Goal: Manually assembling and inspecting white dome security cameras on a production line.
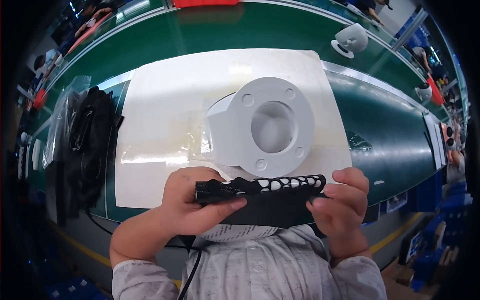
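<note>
My left hand (192, 202) is wrapped round the left end of a long black piece with honeycomb-like cutouts (290, 184), thumb along its near side. White shows through the holes toward its right end. My right hand (345, 197) is at that right end, fingers curled in and the thumb near a small dark tip; what it pinches is hard to make out. Just beyond the black piece, a white device with a round ring base (237, 132) lies on a white board (160, 110), its base turned up and a wide hole in the middle.
Black cloth-like bundles (90, 135) and clear plastic bags (62, 125) lie at the left of the green table (395, 130). A white rounded device (351, 39) stands on the far green belt. A black cable (192, 270) hangs by my shirt. Other people sit farther off.
</note>
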Demonstrator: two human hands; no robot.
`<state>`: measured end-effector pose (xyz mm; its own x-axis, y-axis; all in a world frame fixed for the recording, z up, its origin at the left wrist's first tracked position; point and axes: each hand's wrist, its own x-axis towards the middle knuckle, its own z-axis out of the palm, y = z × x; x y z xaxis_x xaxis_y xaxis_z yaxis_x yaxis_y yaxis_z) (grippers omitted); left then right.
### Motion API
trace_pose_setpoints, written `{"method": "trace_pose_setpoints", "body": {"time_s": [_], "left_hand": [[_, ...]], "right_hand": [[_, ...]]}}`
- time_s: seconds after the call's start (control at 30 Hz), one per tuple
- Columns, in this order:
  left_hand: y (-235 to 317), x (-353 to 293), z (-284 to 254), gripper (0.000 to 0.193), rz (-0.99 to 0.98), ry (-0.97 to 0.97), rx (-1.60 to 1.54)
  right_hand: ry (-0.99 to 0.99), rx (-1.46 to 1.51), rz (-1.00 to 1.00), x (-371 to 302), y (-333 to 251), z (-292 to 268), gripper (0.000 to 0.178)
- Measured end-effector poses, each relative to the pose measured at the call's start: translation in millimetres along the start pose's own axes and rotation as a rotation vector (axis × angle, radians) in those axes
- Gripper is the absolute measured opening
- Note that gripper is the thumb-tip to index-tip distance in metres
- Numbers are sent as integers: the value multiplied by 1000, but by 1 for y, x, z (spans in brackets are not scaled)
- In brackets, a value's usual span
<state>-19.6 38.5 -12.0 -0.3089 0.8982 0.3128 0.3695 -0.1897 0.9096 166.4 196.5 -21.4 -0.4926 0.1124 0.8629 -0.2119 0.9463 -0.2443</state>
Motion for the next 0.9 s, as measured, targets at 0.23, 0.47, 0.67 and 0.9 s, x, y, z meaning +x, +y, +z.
{"method": "trace_pose_setpoints", "body": {"time_s": [0.23, 0.47, 0.67, 0.9], "left_hand": [[4, 1, 2, 14, 5, -15, 5], [4, 0, 3, 13, 62, -8, 33], [6, 3, 5, 16, 127, -65, 33], [12, 0, 6, 11, -119, 1, -49]], "right_hand": [[-115, 32, 16, 4, -1, 9, 38], [-151, 30, 95, 5, -2, 0, 39], [-95, 211, 32, 11, -7, 4, 42], [-235, 391, -356, 13, -4, 12, 52]]}}
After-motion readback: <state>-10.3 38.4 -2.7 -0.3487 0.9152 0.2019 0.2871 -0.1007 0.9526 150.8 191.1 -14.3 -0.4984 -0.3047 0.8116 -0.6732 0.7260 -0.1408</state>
